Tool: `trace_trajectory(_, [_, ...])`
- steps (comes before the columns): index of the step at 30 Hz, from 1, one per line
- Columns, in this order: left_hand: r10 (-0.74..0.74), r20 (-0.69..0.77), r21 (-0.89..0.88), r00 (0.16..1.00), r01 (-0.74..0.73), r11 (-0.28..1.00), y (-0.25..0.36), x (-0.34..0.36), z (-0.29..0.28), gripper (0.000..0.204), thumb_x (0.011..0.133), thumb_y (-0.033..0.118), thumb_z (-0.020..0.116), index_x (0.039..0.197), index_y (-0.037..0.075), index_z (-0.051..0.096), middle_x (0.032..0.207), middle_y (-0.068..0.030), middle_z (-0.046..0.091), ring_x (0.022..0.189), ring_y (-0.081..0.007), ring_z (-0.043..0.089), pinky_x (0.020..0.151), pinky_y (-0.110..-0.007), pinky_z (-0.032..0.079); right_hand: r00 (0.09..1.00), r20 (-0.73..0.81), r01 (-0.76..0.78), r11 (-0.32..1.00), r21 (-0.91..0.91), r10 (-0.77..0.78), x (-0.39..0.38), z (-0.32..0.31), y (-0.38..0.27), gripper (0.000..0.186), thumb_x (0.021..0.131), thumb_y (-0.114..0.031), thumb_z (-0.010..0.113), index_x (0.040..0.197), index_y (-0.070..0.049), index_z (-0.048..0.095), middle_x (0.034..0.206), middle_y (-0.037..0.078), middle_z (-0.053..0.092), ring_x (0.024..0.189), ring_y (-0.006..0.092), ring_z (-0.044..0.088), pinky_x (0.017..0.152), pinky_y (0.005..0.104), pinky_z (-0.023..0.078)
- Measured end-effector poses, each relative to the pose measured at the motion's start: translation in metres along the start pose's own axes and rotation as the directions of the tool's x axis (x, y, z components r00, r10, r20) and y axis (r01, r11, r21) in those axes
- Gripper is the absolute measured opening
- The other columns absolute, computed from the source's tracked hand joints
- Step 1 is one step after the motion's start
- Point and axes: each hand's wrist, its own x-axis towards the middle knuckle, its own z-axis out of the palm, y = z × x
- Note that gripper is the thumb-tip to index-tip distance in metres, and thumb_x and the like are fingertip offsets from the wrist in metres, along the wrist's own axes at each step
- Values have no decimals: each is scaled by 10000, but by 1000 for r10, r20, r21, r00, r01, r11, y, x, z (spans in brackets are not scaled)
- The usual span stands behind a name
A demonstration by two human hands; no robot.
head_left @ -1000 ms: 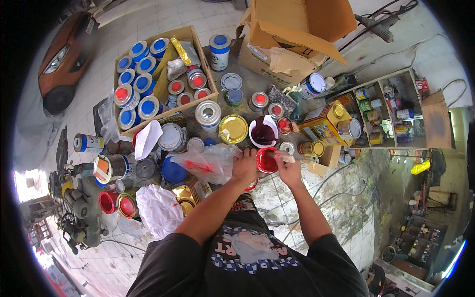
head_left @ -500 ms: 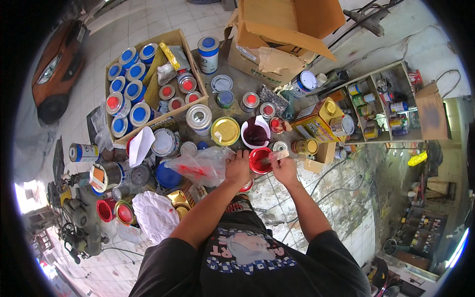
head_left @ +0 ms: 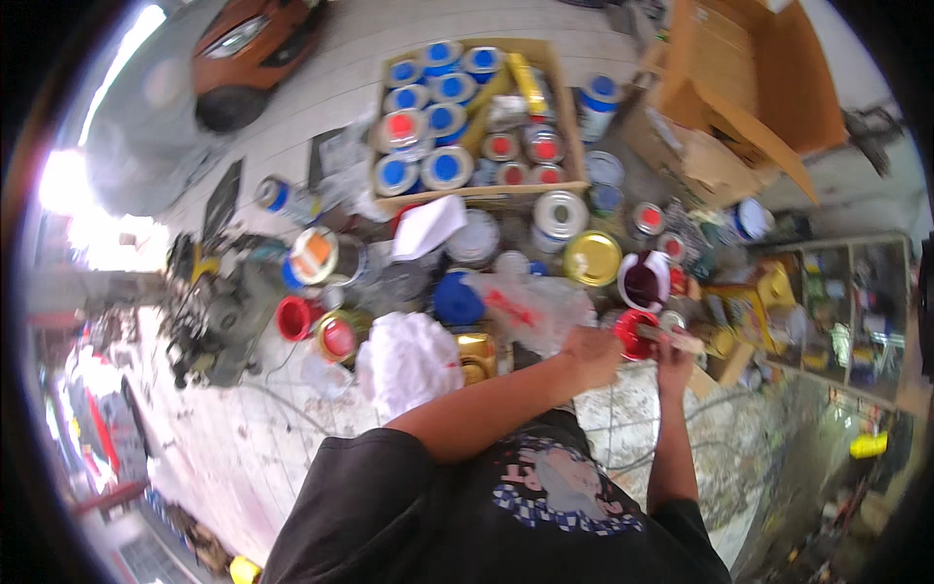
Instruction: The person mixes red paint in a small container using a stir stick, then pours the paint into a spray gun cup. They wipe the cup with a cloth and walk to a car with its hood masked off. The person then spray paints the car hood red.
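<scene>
Paint can, round, red and open-topped, at near edge of the cluttered grey surface, right of middle, just nearer than a white paper cup of dark red liquid. With right hand, pinches a flat, pale-handled stick or brush slanting over the can's mouth; too blurred to call which. With left hand, hovers at or touches can's left side, near a crumpled clear plastic bag smeared red; cannot tell if gripping. Likely stiff-walled, weighty if full, slick where wet, quick to slop. Best grabbed low around outer wall, clear of rim. For the stick: probably light, stiff; hold by pale end.
</scene>
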Motion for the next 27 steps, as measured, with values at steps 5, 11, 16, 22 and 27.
trace_trajectory(5, [287,-538,-581,792,-596,555,-68,-231,-94,318,849,212,839,1020,-29,721,956,-157,747,900,-307,750,771,-380,581,981,-22,-192,976,98,195,-26,16,-24,422,1029,-234,705,1376,-41,564,914,37,710,711,45,587,566,197,395])
trace_trajectory(11, [-713,-693,-721,-104,73,689,-313,-389,46,720,799,204,884,1395,-19,547,1249,-138,672,1138,-255,646,969,-405,537,988,-90,-122,992,40,125,-19,21,-20,431,1031,-203,695,1412,-42,573,872,15,693,661,44,535,548,219,400])
trace_trajectory(16, [-665,-742,-553,86,482,679,-420,-401,165,1178,662,359,971,1558,-52,325,1485,-276,493,1371,-428,492,1135,-500,427,987,-114,-125,989,-77,116,-18,24,-18,347,1047,-206,666,1371,-86,639,822,-3,676,635,47,537,531,221,400])
trace_trajectory(22, [-585,-808,-533,74,334,777,-460,-383,170,1277,585,480,992,1553,-46,346,1463,-254,537,1360,-430,517,1152,-500,407,991,-131,-34,996,-88,22,-34,44,-36,306,1043,-205,676,1329,-97,685,896,-8,686,727,67,596,602,236,481])
trace_trajectory(27, [-562,-812,-540,155,164,825,-480,-371,164,1131,582,245,994,1517,0,406,1419,-204,552,1295,-391,557,1133,-467,431,982,-184,20,998,-64,-32,-46,29,-45,264,1040,-202,687,1279,-92,702,925,-31,678,751,73,593,633,234,471])
